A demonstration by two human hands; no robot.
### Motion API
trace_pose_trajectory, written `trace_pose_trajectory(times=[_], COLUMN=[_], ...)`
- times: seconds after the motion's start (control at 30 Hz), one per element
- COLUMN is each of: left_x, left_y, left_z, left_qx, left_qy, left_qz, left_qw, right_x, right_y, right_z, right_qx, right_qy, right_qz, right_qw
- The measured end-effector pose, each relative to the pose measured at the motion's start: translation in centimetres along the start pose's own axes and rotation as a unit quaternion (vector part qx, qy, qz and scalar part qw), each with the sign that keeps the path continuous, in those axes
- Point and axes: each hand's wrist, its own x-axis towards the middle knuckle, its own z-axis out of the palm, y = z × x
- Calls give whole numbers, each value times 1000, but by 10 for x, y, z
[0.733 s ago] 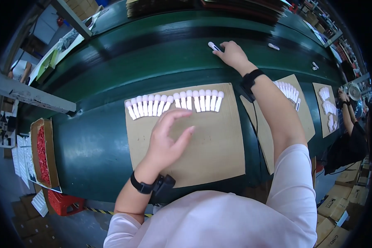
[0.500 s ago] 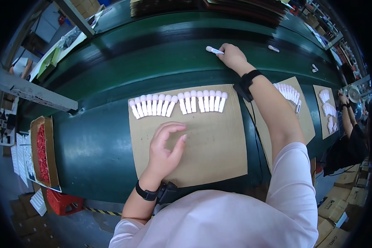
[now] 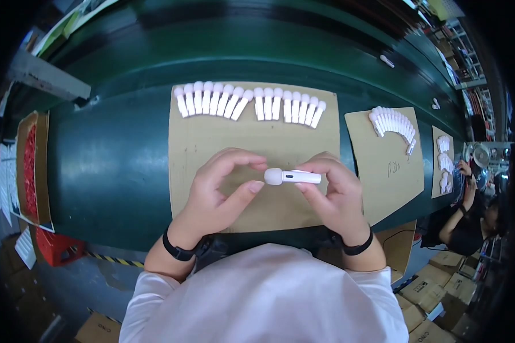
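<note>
Above the cardboard sheet (image 3: 212,143) in front of me, a small white wand massager (image 3: 301,177) lies level in the air, its rounded pale pink head to the left. My right hand (image 3: 339,191) pinches its body between thumb and fingers; a dark slot shows on the side. My left hand (image 3: 218,186) is curved at the head end, thumb and forefinger apart, tips right beside the head; whether they touch it I cannot tell. Along the sheet's far edge, several matching wand massagers (image 3: 214,100) stand in a fanned row, heads pointing away from me.
To the right, a second cardboard sheet (image 3: 383,166) bears an arc of more wands (image 3: 395,124). Single wands lie farther back on the green bench (image 3: 114,143). At left is a box of red pieces (image 3: 43,171). A co-worker (image 3: 469,223) sits at far right.
My right hand has come back from the far bench with the wand massager to the middle of the sheet. My left hand has met it there. The view has shifted.
</note>
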Motion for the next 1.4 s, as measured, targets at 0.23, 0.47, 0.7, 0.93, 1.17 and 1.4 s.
trace_pose_trajectory(times=[0.23,0.47,0.7,0.93,1.17,1.4], left_x=[-6,-5,-6,-4,-6,-10], left_y=[-4,-7,-10,-13,-14,-21], left_z=[-3,-1,4,3,6,13], left_qx=[23,32,-35,-37,-97,-139], left_qy=[-89,-58,-58,-56,-71,-38], left_qz=[-5,103,44,100,72,-6], left_qw=[996,993,997,993,990,990], right_x=[-4,-16,-10,-8,-8,-1], right_y=[-4,-1,-2,-5,0,-4], right_z=[28,23,29,27,32,27], right_qx=[25,80,32,23,40,44], right_qy=[91,77,99,86,76,42], right_qz=[-43,-1,-82,-67,-70,-1], right_qw=[995,994,991,994,994,998])
